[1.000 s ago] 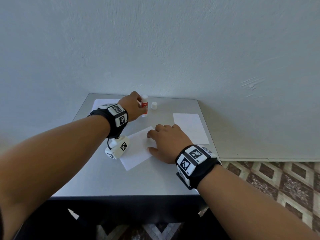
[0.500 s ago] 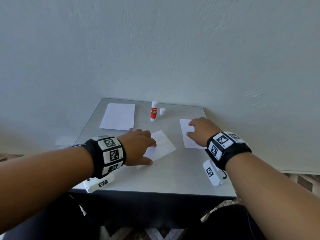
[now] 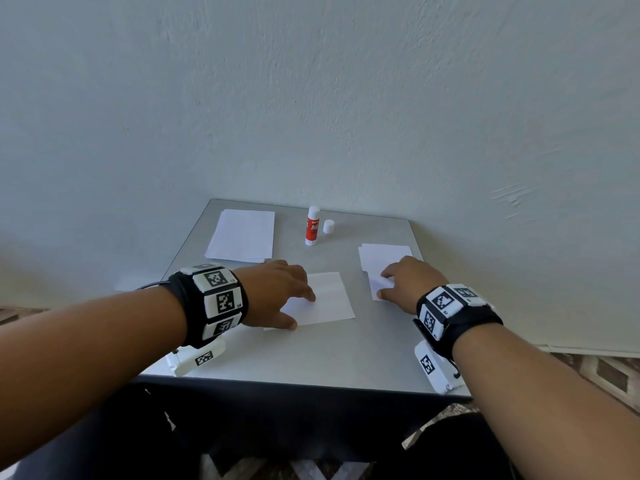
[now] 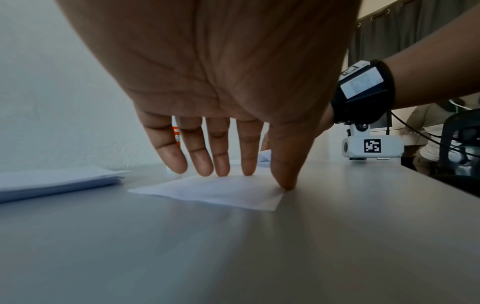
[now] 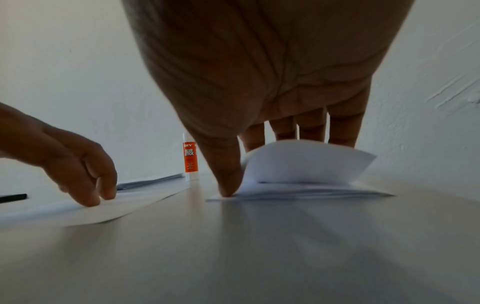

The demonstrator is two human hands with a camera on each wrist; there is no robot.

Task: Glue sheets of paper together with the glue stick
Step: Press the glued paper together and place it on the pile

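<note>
One white sheet (image 3: 329, 299) lies mid-table. My left hand (image 3: 304, 311) presses it flat with straight fingers (image 4: 200, 162) and thumb at its near corner. My right hand (image 3: 384, 285) is on the right paper stack (image 3: 384, 252). In the right wrist view the top sheet (image 5: 303, 164) bows upward, pinched between thumb and fingers above the rest of the right stack (image 5: 311, 192). The red and white glue stick (image 3: 312, 226) stands upright and uncapped at the back, its white cap (image 3: 328, 226) beside it. No hand touches it.
A second stack of white paper (image 3: 242, 235) lies at the back left. The grey table (image 3: 311, 362) stands against a pale wall, its front edge near my wrists. A black cable end (image 5: 13, 197) lies at the left. A seated person (image 4: 436, 131) shows beyond the table.
My left hand left the glue stick standing at the back and came down onto the middle sheet. My right hand left that sheet, moved to the right stack and lifted its top sheet.
</note>
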